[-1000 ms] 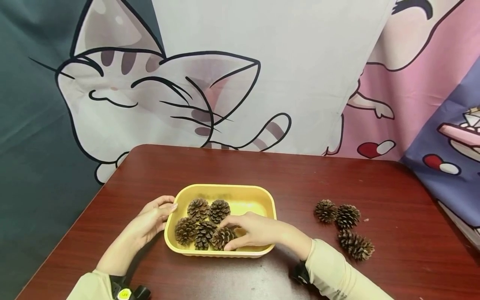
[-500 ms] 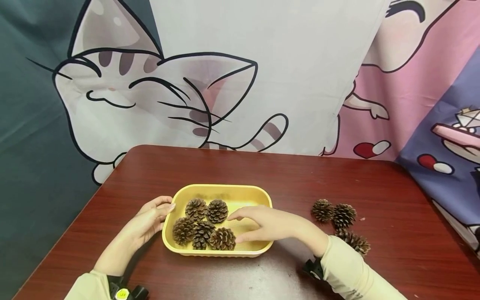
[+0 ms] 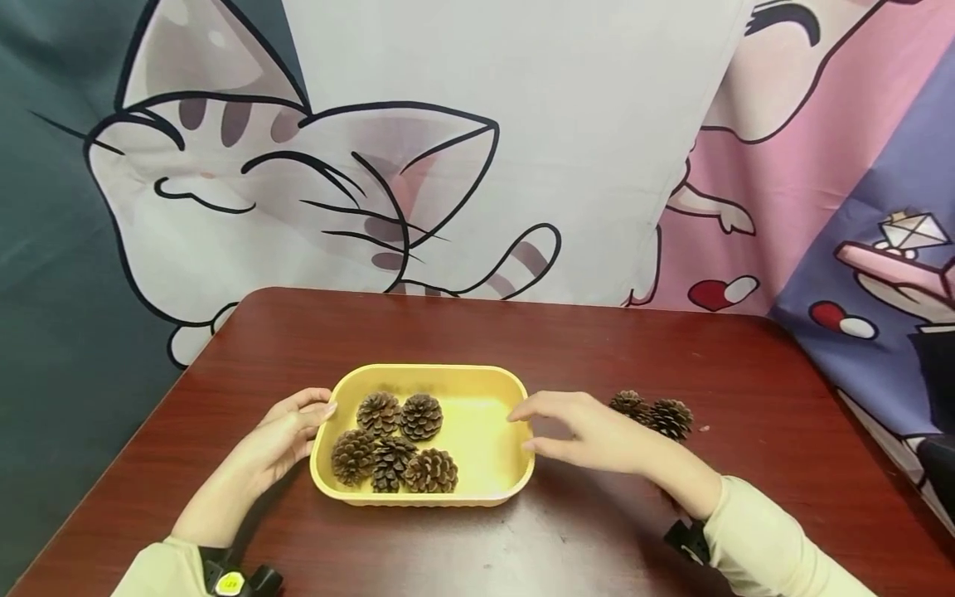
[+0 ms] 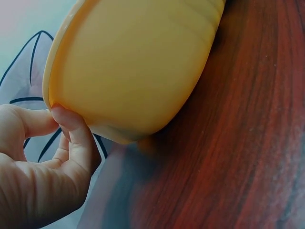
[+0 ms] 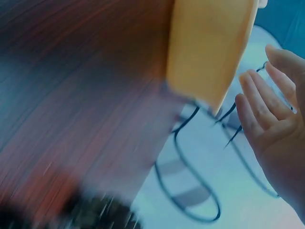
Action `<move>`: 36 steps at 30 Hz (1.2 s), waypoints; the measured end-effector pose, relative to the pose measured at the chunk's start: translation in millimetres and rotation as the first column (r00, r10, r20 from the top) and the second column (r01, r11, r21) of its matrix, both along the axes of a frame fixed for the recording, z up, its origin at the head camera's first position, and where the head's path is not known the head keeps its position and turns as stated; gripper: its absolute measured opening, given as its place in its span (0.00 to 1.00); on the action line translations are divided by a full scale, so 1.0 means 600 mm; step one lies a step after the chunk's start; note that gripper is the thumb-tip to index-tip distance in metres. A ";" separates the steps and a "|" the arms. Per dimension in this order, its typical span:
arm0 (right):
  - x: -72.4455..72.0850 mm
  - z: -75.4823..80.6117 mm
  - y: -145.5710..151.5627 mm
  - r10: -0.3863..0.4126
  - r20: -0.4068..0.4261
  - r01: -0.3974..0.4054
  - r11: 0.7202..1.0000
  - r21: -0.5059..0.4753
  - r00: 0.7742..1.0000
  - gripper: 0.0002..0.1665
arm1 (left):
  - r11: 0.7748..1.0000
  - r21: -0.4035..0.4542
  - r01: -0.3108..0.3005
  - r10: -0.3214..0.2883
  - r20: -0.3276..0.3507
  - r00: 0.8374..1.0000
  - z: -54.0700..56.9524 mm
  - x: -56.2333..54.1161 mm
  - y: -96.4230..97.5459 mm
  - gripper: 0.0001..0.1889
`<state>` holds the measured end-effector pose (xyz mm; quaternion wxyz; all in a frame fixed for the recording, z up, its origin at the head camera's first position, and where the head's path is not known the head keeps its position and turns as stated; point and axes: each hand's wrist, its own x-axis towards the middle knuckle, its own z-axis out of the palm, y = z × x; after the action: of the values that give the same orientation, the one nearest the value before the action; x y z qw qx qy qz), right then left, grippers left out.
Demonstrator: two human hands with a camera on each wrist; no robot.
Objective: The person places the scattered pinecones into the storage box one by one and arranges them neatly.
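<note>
A yellow plastic tub (image 3: 485, 497) stands on the table, with several brown pine cones (image 3: 393, 463) lying in its left and middle part. At its left end my left hand (image 3: 279, 439) pinches the rim between thumb and fingers; the left wrist view shows the fingertips (image 4: 64, 114) at the tub's edge. Over the tub's right end hovers my right hand (image 3: 589, 431), fingers loosely spread and holding nothing. Beyond that hand, on the table, lie more pine cones (image 3: 671, 419), partly covered by the hand and forearm.
The dark red wooden table (image 3: 358, 547) reaches back to a hanging cloth (image 3: 597, 149) with cartoon cats. A blurred pine cone (image 5: 102, 212) shows at the bottom of the right wrist view.
My right hand has let go of a pine cone in the tub and moved up and right to the tub's right end. The left hand stays at the rim.
</note>
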<state>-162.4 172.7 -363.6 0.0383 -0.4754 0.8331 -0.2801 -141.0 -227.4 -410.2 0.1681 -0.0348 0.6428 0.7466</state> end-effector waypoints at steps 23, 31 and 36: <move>-0.009 -0.034 0.182 -0.288 -0.231 0.311 0.948 0.069 0.929 0.32 | 1.000 0.002 0.003 -0.003 -0.006 1.000 0.001 0.000 -0.003 0.06; -0.009 -0.041 0.182 -0.355 -0.215 0.384 0.916 0.112 0.910 0.33 | 1.000 0.010 0.012 -0.012 -0.007 1.000 0.000 0.000 -0.003 0.06; -0.016 -0.041 0.180 -0.421 -0.177 0.448 0.879 0.161 0.890 0.33 | 1.000 0.012 0.013 -0.013 -0.010 1.000 0.000 0.001 -0.001 0.06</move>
<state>-171.9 280.9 -388.2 -0.0357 -0.2878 0.9428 -0.1645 -140.5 -228.0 -410.5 0.1699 -0.0257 0.6393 0.7495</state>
